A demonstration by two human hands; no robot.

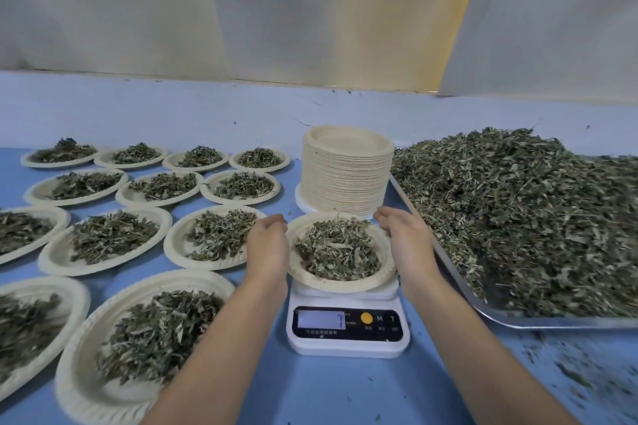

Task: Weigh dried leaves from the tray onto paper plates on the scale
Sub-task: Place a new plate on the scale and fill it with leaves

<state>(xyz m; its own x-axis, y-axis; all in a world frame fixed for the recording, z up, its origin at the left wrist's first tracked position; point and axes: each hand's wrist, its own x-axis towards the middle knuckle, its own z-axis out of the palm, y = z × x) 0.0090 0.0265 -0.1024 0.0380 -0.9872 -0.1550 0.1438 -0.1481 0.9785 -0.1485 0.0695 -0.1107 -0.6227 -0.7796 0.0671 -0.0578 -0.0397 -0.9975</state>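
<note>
Paper plate (pixel 345 287): being carried on the platform of the scale (pixel 348 347), with a mound of dried leaves (pixel 340 248) being held in its well.
Left hand (pixel 267 241): being held at the plate's left rim, fingers loosely curled. Whether the rim is being pinched cannot be told, the thumb being hidden.
Right hand (pixel 405 235): being held at the right rim in the same manner. Its grip likewise cannot be told.
Display (pixel 321 319): a figure is being shown, too blurred to be trusted.
Risk, tipping: the thin rim is probably being asked to bear the whole load. If one side is being raised ahead of the other, leaves are likely being sent over the low edge onto the blue table (pixel 345 390).
Risk, crowding: the plate is being hemmed in by the stack of empty plates (pixel 347 176) just behind, the metal tray (pixel 552 324) just to the right and a filled plate (pixel 207 264) just to the left. A careless sideways swing could be knocking any of them.
Risk, reading: while the rim is being pressed by either hand, the weight is probably being falsified.
Plate relative to grip: being flanked squarely, one hand at each side, rim touching or nearly touching both. The leaves themselves are being left untouched.
</note>
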